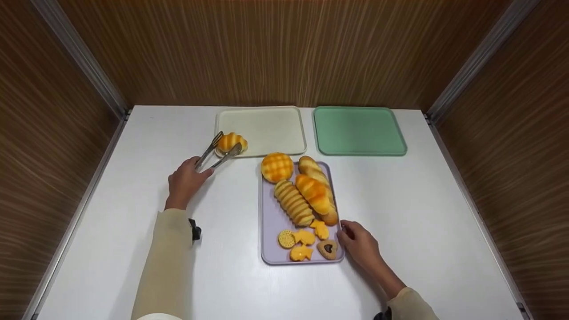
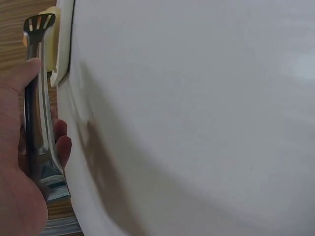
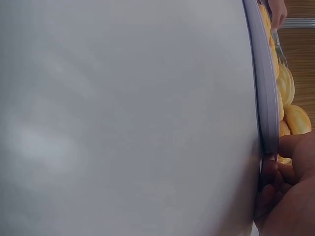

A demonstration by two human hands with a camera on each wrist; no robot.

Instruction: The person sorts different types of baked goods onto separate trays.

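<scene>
My left hand grips metal tongs. In the head view, the tongs' two arms stand apart on either side of a small striped bun at the near left corner of the cream tray. Whether they touch the bun I cannot tell. My right hand holds the right rim of the lilac tray, with fingers at the rim in the right wrist view. On that tray lie a round checked bun, a ridged roll, a croissant-like bread and a long twisted loaf.
Several small biscuits lie at the lilac tray's near end, among them fish-shaped ones, a round one and a heart-centred one. A green tray sits at the back right. Wood-grain panels enclose the white table.
</scene>
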